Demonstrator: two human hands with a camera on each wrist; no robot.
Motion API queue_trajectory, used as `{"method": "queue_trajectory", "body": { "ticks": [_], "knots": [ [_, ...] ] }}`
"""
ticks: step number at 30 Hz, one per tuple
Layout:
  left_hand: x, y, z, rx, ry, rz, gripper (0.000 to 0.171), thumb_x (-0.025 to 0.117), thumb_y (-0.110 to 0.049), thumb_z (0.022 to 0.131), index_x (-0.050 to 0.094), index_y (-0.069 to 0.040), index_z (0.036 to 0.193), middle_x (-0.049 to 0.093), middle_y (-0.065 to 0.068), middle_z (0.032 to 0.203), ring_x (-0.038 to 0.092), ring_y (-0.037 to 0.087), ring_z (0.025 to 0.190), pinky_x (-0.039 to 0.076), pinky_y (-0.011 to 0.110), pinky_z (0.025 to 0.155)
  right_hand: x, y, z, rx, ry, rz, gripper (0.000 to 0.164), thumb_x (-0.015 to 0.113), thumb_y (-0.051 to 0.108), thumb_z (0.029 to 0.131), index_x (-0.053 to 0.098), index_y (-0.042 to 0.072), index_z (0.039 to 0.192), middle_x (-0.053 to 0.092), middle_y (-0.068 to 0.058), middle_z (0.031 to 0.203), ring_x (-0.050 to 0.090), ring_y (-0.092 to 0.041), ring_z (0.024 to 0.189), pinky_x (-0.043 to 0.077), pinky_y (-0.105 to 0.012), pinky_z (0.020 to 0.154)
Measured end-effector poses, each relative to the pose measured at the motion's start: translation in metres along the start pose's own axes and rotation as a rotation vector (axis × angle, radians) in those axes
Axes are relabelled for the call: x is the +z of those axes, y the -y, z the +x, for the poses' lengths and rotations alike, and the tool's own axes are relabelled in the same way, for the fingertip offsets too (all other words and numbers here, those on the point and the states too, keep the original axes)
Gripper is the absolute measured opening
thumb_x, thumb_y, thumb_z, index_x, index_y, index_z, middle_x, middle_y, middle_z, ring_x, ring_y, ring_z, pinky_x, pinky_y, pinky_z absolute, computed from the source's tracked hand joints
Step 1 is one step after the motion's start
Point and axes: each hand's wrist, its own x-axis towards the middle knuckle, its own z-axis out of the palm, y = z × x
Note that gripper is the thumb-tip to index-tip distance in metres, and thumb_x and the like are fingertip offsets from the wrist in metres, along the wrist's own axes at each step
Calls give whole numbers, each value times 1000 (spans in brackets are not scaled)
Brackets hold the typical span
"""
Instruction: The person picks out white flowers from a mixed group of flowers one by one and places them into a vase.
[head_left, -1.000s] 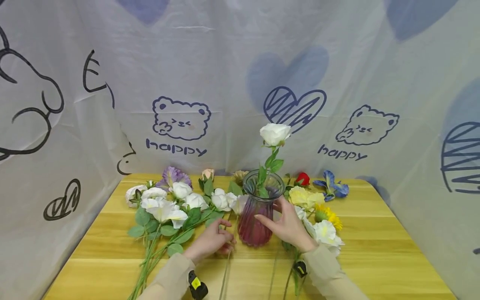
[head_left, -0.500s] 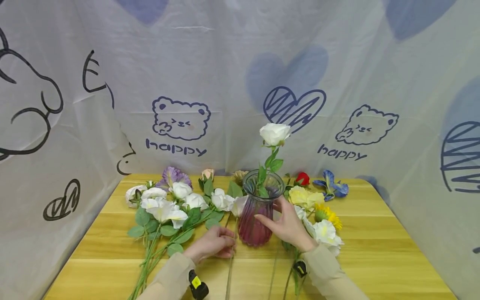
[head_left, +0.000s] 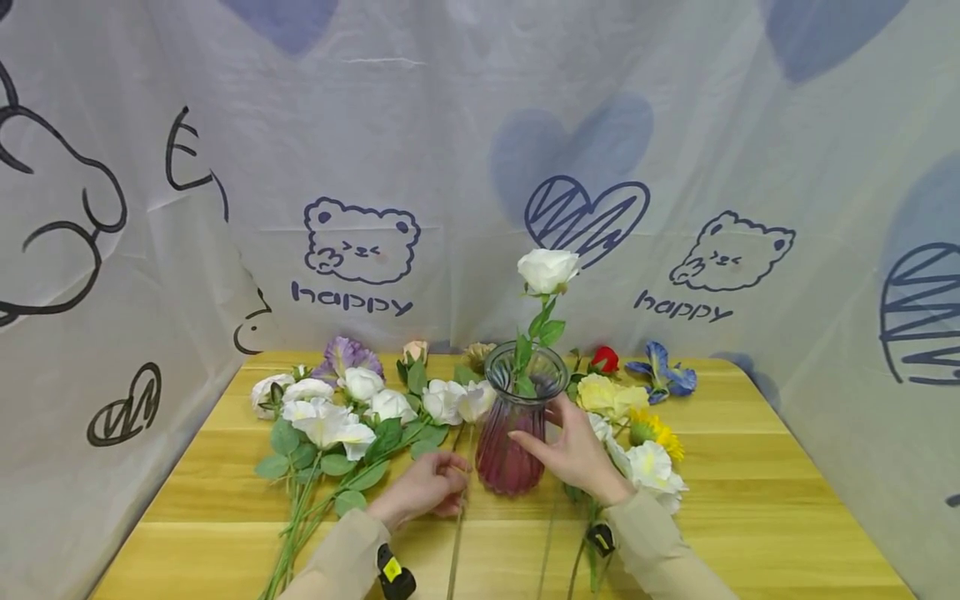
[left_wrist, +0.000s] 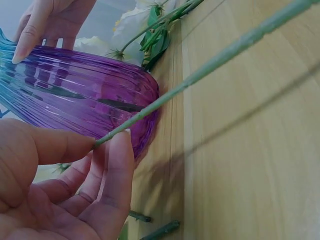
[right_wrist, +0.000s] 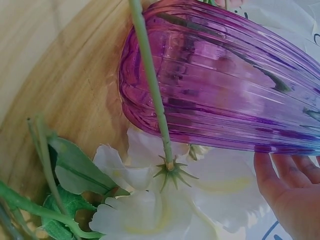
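A ribbed glass vase (head_left: 512, 454), purple-pink below and bluish at its flared rim, stands upright on the table. One white rose (head_left: 549, 271) rises from its mouth, the stem showing through the glass. My right hand (head_left: 581, 450) holds the vase from its right side, the thumb across the front; in the right wrist view its fingers (right_wrist: 287, 175) touch the glass. Left of the vase my left hand (head_left: 423, 486) pinches a thin green flower stem (left_wrist: 200, 75) between thumb and fingers. That stem seems to lead up to a white flower (head_left: 476, 402) beside the vase.
White flowers (head_left: 326, 423) with long stems lie at the left, a purple flower (head_left: 347, 357) behind them. To the right lie yellow (head_left: 607, 396), red (head_left: 603, 359), blue (head_left: 663, 371) and white blooms (head_left: 651, 467). A patterned cloth hangs behind the wooden table (head_left: 750, 500).
My left hand has closed its fingers on the stem, and the white flower beside the vase has risen slightly. The right hand and the vase have stayed in place.
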Motion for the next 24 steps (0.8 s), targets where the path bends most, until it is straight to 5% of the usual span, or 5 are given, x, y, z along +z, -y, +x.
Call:
{"method": "queue_trajectory", "body": {
  "ticks": [9, 17, 24],
  "knots": [
    [-3, -12, -2, 116, -65, 121, 26, 53, -4, 92, 51, 7, 115, 53, 10, 84, 59, 19, 63, 58, 43, 62, 6, -37, 1, 33, -3, -19, 63, 72, 40, 81, 45, 17, 132, 56, -3, 126, 55, -23, 115, 48, -43, 96],
    [-5, -32, 1, 260, -201, 229, 19, 53, -1, 93, 55, 6, 110, 56, 15, 86, 58, 22, 61, 57, 42, 57, 6, -32, 1, 5, -15, -16, 63, 76, 24, 80, 45, 10, 133, 56, -10, 126, 55, -28, 114, 49, -45, 94],
    [-12, -62, 1, 301, -334, 256, 20, 57, -6, 93, 58, -3, 113, 60, 14, 93, 62, 24, 66, 57, 38, 60, 0, -4, -1, 15, 1, -20, 59, 74, 16, 82, 45, 3, 131, 55, -15, 125, 54, -32, 115, 48, -46, 95]
  ]
}}
